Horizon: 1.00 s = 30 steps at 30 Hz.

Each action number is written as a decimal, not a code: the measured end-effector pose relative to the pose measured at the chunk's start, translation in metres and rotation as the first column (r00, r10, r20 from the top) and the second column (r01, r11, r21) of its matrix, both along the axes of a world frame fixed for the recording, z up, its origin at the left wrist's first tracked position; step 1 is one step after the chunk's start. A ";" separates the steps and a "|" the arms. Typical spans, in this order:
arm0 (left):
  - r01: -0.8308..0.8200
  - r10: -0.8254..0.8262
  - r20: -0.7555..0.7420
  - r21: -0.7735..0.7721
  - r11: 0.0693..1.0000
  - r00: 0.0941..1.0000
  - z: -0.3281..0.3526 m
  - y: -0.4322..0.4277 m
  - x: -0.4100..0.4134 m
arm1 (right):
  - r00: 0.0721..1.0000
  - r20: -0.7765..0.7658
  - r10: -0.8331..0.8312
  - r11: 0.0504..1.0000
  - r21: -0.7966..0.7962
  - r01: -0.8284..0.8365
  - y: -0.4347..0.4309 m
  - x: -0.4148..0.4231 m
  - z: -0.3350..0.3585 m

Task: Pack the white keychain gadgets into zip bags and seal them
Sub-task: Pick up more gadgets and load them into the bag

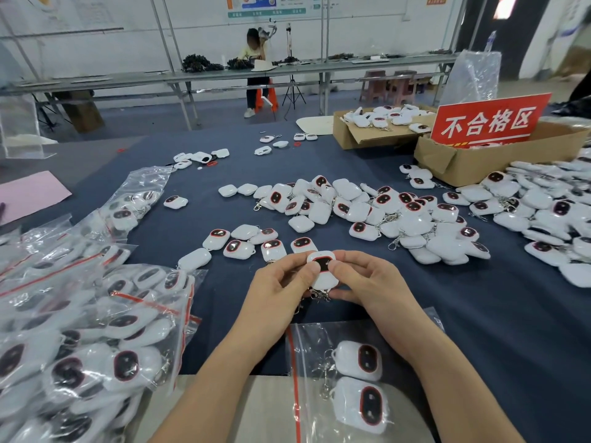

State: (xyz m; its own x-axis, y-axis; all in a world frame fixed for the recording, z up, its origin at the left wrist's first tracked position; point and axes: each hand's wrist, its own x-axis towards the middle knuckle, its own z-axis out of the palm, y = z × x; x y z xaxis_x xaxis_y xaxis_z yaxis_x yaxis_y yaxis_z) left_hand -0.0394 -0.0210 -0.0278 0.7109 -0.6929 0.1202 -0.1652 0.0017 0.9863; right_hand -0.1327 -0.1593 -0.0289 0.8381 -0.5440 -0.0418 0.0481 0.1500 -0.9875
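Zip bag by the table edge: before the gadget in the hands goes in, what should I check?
1. Grip: left hand and right hand both pinch the held gadget: ok.
2. Key chain hangs under it; whether it is tangled: cannot tell.
3. Zip bag lies flat at the table edge, nearer the person than the hands: ok.
4. Contents: two packed gadgets inside, dark faces up: ok.
5. Bag mouth at the red zip strip open: cannot tell.
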 end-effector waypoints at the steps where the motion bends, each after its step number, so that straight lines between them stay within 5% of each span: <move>1: 0.002 -0.002 0.000 -0.001 1.000 1.000 0.000 0.000 0.000 | 1.000 -0.002 0.000 1.000 0.002 0.000 0.000 0.000 0.000; 25: 0.029 -0.028 0.068 -0.018 0.999 0.997 0.000 -0.002 -0.004 | 0.997 0.076 -0.012 1.000 0.028 0.010 0.001 -0.001 -0.004; 30: -0.003 0.005 0.066 -0.029 1.000 0.998 0.001 -0.004 -0.006 | 0.998 0.051 0.044 0.989 -0.146 -0.036 0.001 -0.003 -0.006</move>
State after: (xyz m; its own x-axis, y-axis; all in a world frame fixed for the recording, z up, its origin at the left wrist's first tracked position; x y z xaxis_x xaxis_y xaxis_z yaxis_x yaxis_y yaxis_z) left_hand -0.0455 -0.0245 -0.0272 0.7034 -0.6857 0.1872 -0.2302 0.0294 0.9727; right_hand -0.1355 -0.1587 -0.0344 0.8580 -0.5072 0.0807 0.0985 0.0083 -0.9951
